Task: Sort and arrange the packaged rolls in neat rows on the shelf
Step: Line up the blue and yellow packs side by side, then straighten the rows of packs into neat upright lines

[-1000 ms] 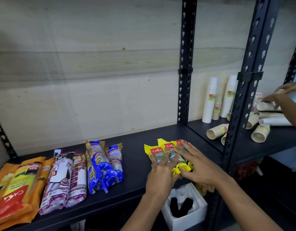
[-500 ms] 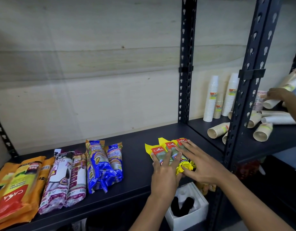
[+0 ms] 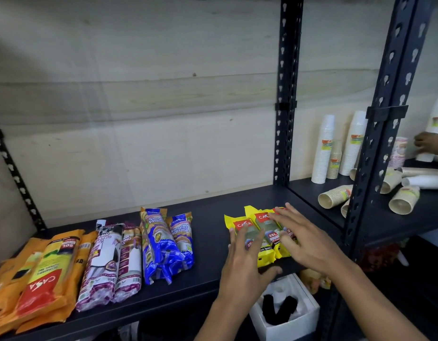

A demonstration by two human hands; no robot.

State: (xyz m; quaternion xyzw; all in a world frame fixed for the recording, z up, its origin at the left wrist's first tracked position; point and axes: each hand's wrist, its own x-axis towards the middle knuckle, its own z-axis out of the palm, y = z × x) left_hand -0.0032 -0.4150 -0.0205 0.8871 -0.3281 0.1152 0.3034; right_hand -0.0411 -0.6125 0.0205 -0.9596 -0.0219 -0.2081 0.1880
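My left hand (image 3: 242, 264) and right hand (image 3: 309, 242), fingers straight and spread, cover crinkly yellow packaged rolls (image 3: 263, 233) at the front edge of the black shelf (image 3: 208, 225); open room leftward.

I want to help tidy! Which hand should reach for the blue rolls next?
Probably the left hand: it lies at the left edge of the yellow packs, nearer the blue rolls. The right hand lies over their right side, farther away.

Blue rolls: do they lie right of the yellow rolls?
No, the blue rolls lie left of the yellow rolls, with bare shelf between.
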